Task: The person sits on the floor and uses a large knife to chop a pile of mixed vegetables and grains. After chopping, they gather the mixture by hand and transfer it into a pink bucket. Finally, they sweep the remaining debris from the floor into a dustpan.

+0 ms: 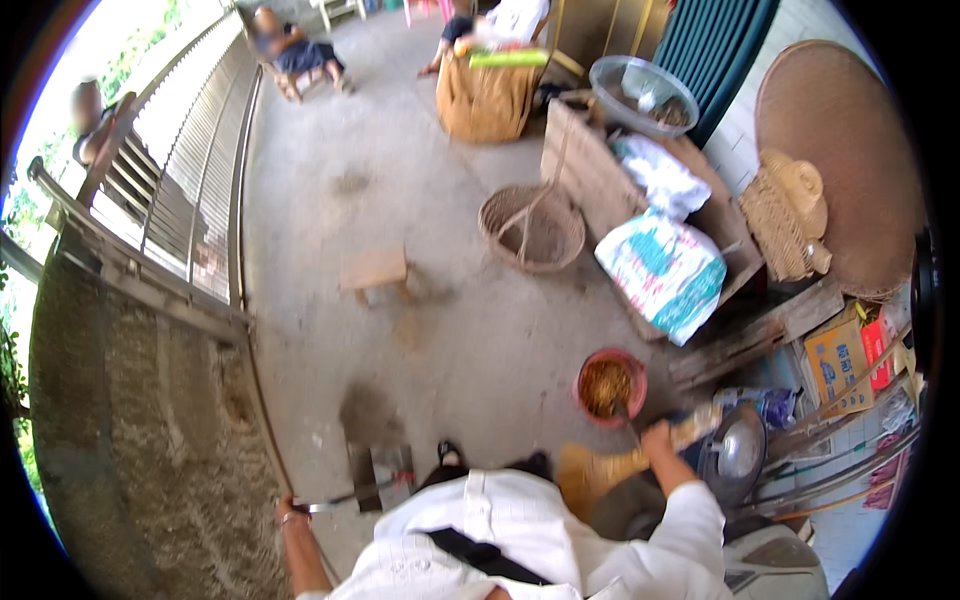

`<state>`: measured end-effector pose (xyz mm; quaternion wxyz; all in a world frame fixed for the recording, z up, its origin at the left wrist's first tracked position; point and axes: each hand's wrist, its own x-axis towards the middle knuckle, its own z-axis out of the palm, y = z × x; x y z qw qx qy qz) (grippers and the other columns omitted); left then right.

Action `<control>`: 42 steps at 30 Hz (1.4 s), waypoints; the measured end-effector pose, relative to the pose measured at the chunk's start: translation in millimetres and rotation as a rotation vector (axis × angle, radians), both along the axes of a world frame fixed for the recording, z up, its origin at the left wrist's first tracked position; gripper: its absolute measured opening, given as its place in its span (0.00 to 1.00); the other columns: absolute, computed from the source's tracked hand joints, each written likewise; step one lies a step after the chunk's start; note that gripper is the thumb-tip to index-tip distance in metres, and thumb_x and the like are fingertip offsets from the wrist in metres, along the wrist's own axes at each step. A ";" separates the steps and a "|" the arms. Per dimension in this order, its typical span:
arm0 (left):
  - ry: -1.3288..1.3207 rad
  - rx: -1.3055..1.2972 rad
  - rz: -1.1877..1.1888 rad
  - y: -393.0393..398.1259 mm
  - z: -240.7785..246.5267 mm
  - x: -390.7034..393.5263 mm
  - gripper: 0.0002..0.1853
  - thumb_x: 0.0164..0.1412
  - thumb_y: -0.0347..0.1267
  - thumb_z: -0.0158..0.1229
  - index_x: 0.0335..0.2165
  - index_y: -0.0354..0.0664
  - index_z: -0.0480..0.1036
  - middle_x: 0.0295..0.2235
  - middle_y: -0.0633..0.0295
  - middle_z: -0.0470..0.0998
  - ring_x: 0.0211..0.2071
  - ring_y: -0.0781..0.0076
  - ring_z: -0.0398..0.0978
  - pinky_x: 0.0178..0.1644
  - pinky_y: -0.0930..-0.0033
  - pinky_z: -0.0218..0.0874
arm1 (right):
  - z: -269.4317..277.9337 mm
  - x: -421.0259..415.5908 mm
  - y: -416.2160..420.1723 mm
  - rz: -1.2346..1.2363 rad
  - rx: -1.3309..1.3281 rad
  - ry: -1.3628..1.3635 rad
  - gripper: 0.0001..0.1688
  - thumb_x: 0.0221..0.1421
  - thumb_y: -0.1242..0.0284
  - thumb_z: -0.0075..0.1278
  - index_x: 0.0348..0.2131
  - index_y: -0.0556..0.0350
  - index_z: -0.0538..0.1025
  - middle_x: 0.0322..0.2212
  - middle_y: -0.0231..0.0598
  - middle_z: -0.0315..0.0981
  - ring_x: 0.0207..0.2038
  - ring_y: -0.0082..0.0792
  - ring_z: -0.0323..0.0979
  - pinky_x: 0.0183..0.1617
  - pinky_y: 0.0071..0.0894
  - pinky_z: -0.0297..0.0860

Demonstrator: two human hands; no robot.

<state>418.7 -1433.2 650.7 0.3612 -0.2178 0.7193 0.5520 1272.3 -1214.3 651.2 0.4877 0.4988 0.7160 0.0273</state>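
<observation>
At the lower left, my left hand (286,507) is closed around the end of a thin metal handle (324,507). This runs right to a grey and dark flat-sided thing (384,477), perhaps a dustpan, beside my feet. My right hand (657,441) grips a thin dark handle (634,431) that slants down into a pink-red bucket (640,384). Yellow-brown chopped feed or mash (604,382) fills much of the bucket; the tool's lower end is sunk in it. A straw broom (589,474) lies just behind that hand, which covers part of it.
A low wooden stool (377,270) and a wicker basket (531,229) with a tall handle stand ahead. Printed sacks (664,264) lie on a wooden trough (574,146) at right. Railings (199,169) border the left; a seated person (300,56) and others are farther off.
</observation>
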 end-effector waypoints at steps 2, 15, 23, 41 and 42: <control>-0.041 -0.014 -0.154 28.5 43.2 14.4 0.08 0.41 0.37 0.54 0.16 0.47 0.66 0.12 0.65 0.66 0.12 0.67 0.62 0.13 0.66 0.48 | 50.6 -55.5 61.8 -0.001 0.095 -0.061 0.14 0.51 0.68 0.42 0.33 0.39 0.79 0.32 0.27 0.77 0.36 0.27 0.73 0.39 0.41 0.57; 0.015 0.215 0.406 74.4 37.1 -38.9 0.04 0.47 0.27 0.58 0.21 0.43 0.69 0.20 0.65 0.73 0.23 0.73 0.71 0.27 0.71 0.63 | 192.1 -238.3 325.9 -0.273 0.472 0.739 0.24 0.38 0.71 0.59 0.37 0.54 0.67 0.23 0.39 0.71 0.24 0.34 0.72 0.28 0.34 0.69; 0.074 0.149 0.613 129.8 54.7 -47.5 0.04 0.50 0.27 0.56 0.23 0.42 0.69 0.20 0.65 0.71 0.24 0.74 0.70 0.29 0.71 0.63 | 69.7 -344.2 388.8 -1.039 0.038 1.303 0.19 0.39 0.76 0.54 0.34 0.61 0.67 0.20 0.37 0.68 0.15 0.27 0.66 0.17 0.29 0.63; -0.075 0.023 0.597 205.4 83.8 -126.5 0.06 0.52 0.30 0.53 0.20 0.46 0.68 0.18 0.66 0.74 0.18 0.72 0.71 0.19 0.70 0.62 | 26.0 -542.7 583.5 -1.745 -0.349 1.450 0.13 0.46 0.74 0.53 0.30 0.62 0.66 0.15 0.43 0.65 0.15 0.34 0.67 0.14 0.35 0.68; -0.093 0.050 0.587 225.0 80.7 -131.9 0.06 0.52 0.30 0.53 0.20 0.45 0.69 0.18 0.66 0.74 0.18 0.71 0.71 0.19 0.69 0.63 | 0.8 -538.0 597.1 -1.742 -0.360 1.441 0.14 0.46 0.73 0.53 0.31 0.62 0.66 0.15 0.43 0.65 0.15 0.35 0.68 0.15 0.36 0.68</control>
